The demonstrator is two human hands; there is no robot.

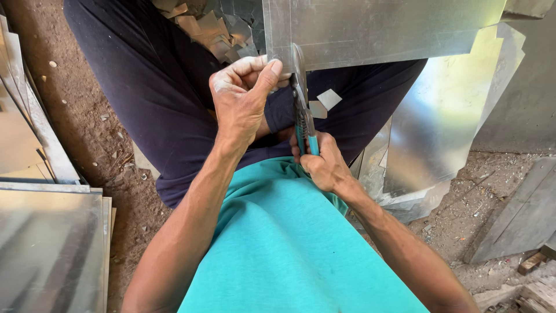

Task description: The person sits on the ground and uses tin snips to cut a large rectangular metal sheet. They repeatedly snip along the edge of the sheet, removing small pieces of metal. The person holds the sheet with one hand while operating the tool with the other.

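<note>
While our left hand (242, 95) is pinching the near corner of the flat shiny galvanised metal sheet (376, 29), we are gripping teal-handled tin snips (302, 104) in our right hand (324, 165), fingers closed around the handles, blades pointing away into the sheet's edge.

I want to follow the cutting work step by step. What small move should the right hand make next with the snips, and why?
Probably squeeze the teal-handled metal snips shut with the right hand. Their blades sit at the near edge of the shiny flat metal sheet, while the left hand grips that edge beside them.
</note>
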